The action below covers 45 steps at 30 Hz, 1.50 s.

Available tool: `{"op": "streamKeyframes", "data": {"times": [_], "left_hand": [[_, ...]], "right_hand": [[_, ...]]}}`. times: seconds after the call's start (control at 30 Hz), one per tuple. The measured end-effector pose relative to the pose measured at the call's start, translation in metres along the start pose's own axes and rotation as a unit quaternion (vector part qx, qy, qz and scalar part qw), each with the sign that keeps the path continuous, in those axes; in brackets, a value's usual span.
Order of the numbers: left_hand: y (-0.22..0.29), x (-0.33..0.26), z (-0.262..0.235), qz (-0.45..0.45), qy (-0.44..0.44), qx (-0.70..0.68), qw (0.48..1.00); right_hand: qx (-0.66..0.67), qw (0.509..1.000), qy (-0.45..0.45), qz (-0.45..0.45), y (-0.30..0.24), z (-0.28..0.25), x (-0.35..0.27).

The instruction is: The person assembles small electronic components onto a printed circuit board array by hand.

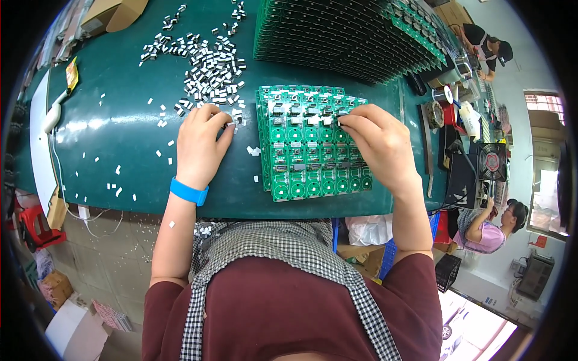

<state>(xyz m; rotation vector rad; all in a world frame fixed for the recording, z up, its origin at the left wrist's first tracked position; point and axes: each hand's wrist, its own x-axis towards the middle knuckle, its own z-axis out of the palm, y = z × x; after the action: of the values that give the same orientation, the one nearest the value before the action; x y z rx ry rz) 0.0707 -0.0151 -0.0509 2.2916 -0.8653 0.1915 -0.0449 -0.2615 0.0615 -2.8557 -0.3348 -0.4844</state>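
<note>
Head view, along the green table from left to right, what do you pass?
White tool → scattered small grey parts → left hand → green circuit board panel → right hand → small black fan.

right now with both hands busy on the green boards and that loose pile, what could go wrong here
1. The left hand picks at the edge of the pile of small grey parts; a sweep of the wrist could scatter more, and some already lie spread toward the table edge.
2. The right hand presses a part into the green circuit board panel while resting over seated rows, so it might knock one askew.
3. The stacked boards behind stand close and could be nudged.
</note>
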Motion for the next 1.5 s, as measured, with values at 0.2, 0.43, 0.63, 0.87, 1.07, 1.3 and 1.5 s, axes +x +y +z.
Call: {"op": "streamKeyframes", "data": {"times": [0.2,0.43,0.63,0.87,1.07,1.3,1.5], "left_hand": [[0.001,-0.001,-0.019,-0.092,0.046,-0.232,0.967],[0.049,-0.019,-0.043,-0.135,-0.007,-0.619,0.773],[0.080,-0.034,-0.048,-0.089,-0.041,-0.634,0.767],[0.083,-0.036,-0.047,-0.038,-0.026,-0.579,0.814],[0.078,-0.031,-0.045,0.095,0.010,-0.474,0.876],[0.080,-0.031,-0.045,0.125,0.033,-0.427,0.895],[0.083,-0.033,-0.042,0.150,0.039,-0.389,0.908]], "right_hand": [[-0.049,0.998,0.024,-0.030,-0.002,0.007,-0.007],[0.107,0.990,0.068,0.058,-0.047,-0.002,-0.007],[0.282,0.952,0.115,0.010,-0.082,0.020,-0.007],[0.478,0.867,0.087,0.106,-0.086,0.020,-0.017],[0.806,0.506,-0.082,0.296,-0.079,0.017,-0.021],[0.531,0.840,0.045,0.096,-0.085,0.012,-0.018],[0.389,0.917,0.080,0.037,-0.087,0.013,-0.023]]}}
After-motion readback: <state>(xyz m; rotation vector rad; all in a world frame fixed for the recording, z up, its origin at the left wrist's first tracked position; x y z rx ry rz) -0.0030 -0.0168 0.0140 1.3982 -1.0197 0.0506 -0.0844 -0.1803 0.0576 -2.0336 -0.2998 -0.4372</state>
